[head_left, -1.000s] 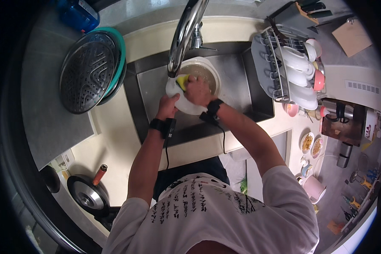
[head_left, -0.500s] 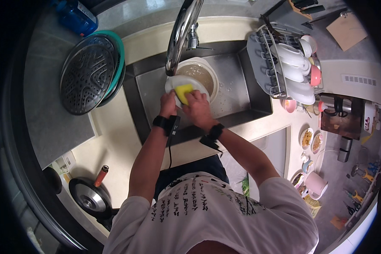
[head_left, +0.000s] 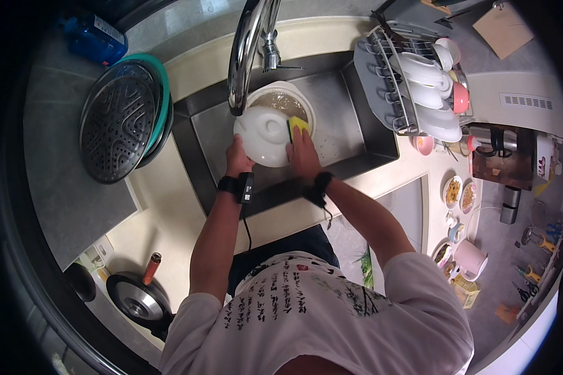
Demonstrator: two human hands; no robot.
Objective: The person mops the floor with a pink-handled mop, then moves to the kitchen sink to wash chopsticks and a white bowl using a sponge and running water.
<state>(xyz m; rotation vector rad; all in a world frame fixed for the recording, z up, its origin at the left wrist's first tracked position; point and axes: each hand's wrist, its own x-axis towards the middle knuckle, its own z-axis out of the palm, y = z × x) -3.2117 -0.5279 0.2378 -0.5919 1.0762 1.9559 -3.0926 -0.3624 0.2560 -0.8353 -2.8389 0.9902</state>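
Note:
Over the sink [head_left: 341, 134] I hold a white pot lid [head_left: 266, 147] with a round knob facing up. My left hand [head_left: 238, 157] grips it by its lower left edge. In my right hand [head_left: 304, 156] is a yellow sponge [head_left: 299, 123] with a dark scouring side, held at the lid's right rim. Behind the lid, partly covered by it, a white pot [head_left: 305, 103] with cloudy water stands in the basin. The chrome faucet [head_left: 239, 75] arches above the lid's far left side.
A loaded dish rack [head_left: 381, 81] stands right of the sink. On the left lean a perforated steamer tray [head_left: 117, 128] and a teal basin [head_left: 164, 106]. A lidded pan [head_left: 137, 300] sits at the near left; small food dishes [head_left: 452, 190] line the right counter.
The lid has turned over, so its knobbed outer face now shows. My right hand with the sponge has moved from the lid's middle to its right rim.

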